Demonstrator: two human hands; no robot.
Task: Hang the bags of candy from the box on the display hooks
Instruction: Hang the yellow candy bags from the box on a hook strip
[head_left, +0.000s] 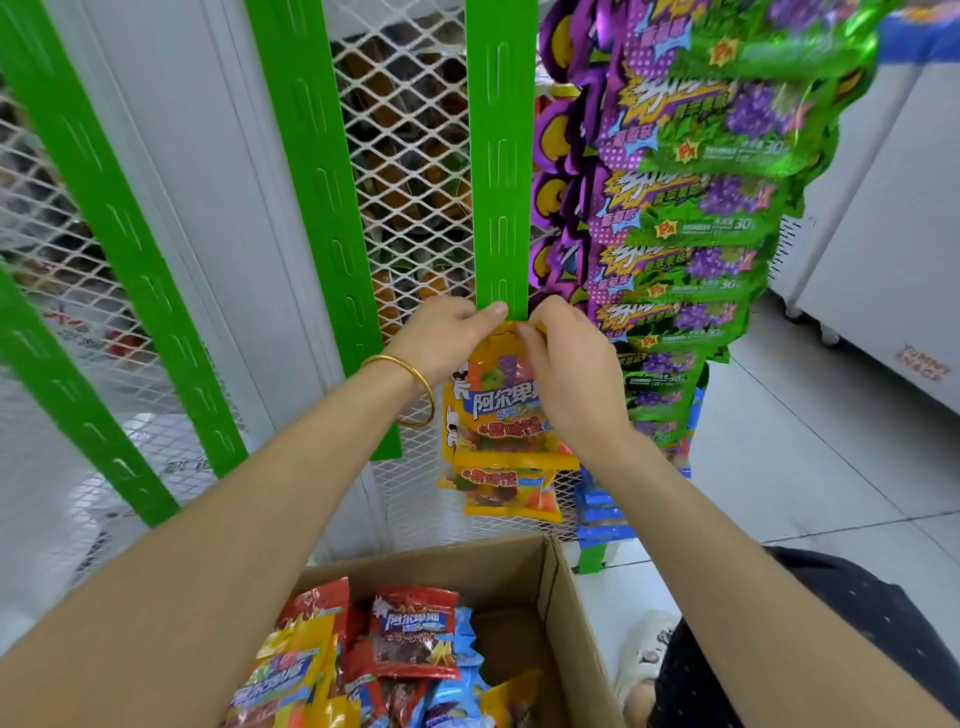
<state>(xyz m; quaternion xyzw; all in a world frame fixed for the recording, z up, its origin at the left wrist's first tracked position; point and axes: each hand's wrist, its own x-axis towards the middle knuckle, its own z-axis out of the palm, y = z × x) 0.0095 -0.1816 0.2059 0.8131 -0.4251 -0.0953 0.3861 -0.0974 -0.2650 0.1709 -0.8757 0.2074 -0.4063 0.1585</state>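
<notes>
Both hands meet at the top edge of a yellow candy bag (493, 402). The left hand (447, 332) pinches the bag's upper left corner, with its fingertips against the lower part of a green slotted strip (501, 156). The right hand (566, 364) curls its fingers over the upper right corner and grips it. Whether the bag is seated on a hook cannot be told, because the fingers cover that point. A gold bangle (418, 387) sits on the left wrist.

The held bag hangs flat against the strip. A second yellow bag (506, 493) hangs just below it, partly overlapped by its lower edge. White wire mesh (410, 130) backs the strip. To the right, a column of purple-and-green bags (701, 208) hangs in overlapping rows, with blue packets (602, 514) beneath them.

Below the forearms stands an open cardboard box (569, 597). It contains loose bags (415, 634) in red, yellow and blue, piled on its left side. A white cabinet (883, 234) stands on the tiled floor at far right.
</notes>
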